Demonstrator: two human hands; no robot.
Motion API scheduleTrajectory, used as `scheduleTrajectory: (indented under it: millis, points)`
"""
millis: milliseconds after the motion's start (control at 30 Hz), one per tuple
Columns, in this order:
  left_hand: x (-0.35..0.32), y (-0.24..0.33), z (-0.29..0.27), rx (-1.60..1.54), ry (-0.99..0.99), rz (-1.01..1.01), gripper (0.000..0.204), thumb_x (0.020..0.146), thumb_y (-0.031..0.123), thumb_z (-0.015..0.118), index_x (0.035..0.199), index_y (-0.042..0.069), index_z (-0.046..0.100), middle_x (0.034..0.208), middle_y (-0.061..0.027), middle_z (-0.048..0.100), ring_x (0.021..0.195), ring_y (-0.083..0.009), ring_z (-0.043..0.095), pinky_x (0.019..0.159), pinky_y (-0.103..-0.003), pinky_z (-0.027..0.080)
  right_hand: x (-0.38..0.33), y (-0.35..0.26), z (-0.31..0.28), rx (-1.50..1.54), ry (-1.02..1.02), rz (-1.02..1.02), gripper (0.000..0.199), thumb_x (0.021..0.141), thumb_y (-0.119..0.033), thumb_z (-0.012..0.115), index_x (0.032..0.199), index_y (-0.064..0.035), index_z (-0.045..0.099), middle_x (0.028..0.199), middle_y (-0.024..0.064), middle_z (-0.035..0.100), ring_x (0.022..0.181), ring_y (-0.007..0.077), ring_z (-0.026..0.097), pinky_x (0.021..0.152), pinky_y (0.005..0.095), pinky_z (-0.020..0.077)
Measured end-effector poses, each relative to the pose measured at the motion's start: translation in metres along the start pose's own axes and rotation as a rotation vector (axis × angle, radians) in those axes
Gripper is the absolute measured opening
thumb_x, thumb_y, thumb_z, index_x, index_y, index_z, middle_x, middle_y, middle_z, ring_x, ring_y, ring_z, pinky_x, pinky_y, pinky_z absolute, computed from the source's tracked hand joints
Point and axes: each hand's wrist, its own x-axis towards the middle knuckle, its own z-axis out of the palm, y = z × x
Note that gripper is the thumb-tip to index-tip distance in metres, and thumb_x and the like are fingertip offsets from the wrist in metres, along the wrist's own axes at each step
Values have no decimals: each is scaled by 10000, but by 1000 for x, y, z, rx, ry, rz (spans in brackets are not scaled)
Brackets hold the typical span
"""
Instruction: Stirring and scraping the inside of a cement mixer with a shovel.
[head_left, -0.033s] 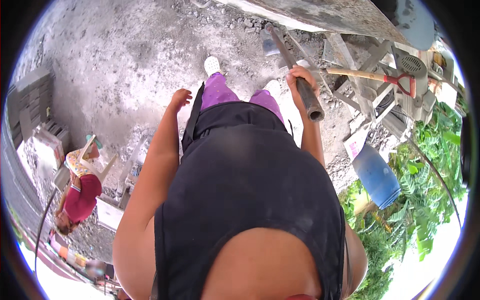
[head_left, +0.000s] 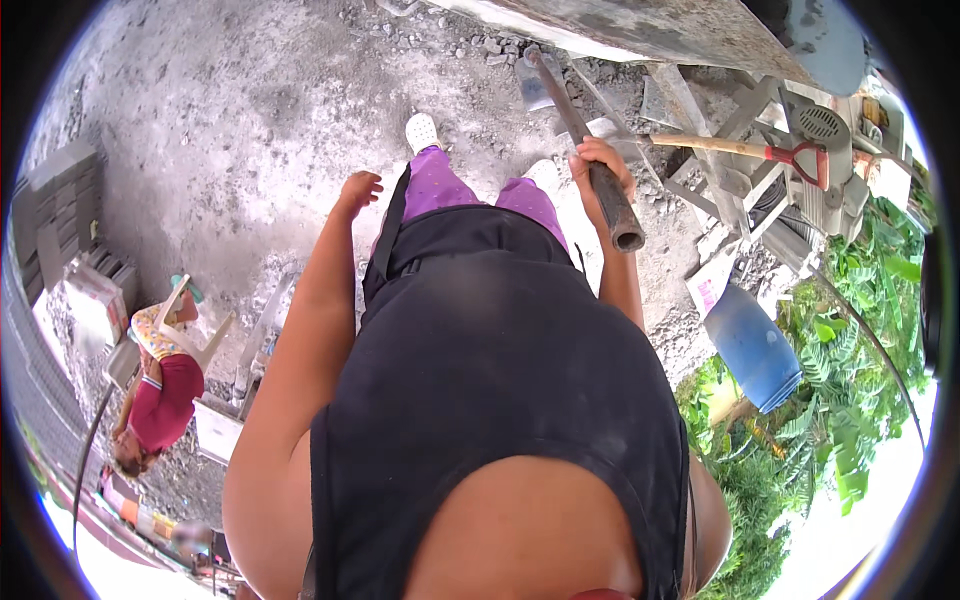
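Observation:
My right hand (head_left: 603, 168) is closed around the rusty metal pipe handle of what looks like a hoe (head_left: 612, 207). The handle slants from its hollow near end, close to my body, out to the ground ahead. A flat grey blade (head_left: 533, 85) shows at its far end, by the rubble. To the left of my purple trousers (head_left: 438, 185), my left hand (head_left: 358, 190) hangs free with its fingers loosely curled and apart, holding nothing. Right of my right hand is a shovel (head_left: 715, 147) with a wooden shaft and a red D-shaped grip.
Wooden framing (head_left: 700, 105) and a concrete ledge (head_left: 640, 25) stand ahead on the right. A blue drum (head_left: 752, 345) lies beside plants at the right. At the left, a person in a red top (head_left: 168, 400) sits on a pale chair (head_left: 215, 340), near stacked grey blocks (head_left: 65, 205).
Almost nothing differs. The view has shifted slightly, and both hands keep nearly the same places, with the right still around the handle.

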Motion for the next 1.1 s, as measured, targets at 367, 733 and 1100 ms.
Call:
scheduleTrajectory:
  millis: [367, 733, 1100]
  points:
    - [3, 76, -76, -215, 115, 362, 336, 850, 291, 475, 1094, 79, 571, 964, -70, 652, 763, -150, 609, 658, -277, 441, -107, -48, 17, -48, -176, 149, 303, 662, 62, 714, 926, -21, 592, 1052, 110, 584, 1063, 237, 530, 901, 312, 418]
    - [-83, -75, -30, 81, -24, 234, 415, 826, 367, 494, 1127, 87, 552, 1026, -72, 633, 787, -176, 606, 714, -299, 454, -205, -44, 25, 5, -116, 9, 374, 618, 30, 701, 962, -70, 595, 981, 101, 617, 945, 294, 578, 812, 361, 459]
    - [-347, 30, 116, 193, -787, 1075, 324, 842, 161, 387, 990, -40, 593, 986, -126, 606, 934, -202, 554, 871, -306, 404, -241, -110, 64, 376, -40, 145, 300, 624, -100, 714, 905, -58, 618, 918, 109, 620, 856, 281, 570, 772, 351, 443]
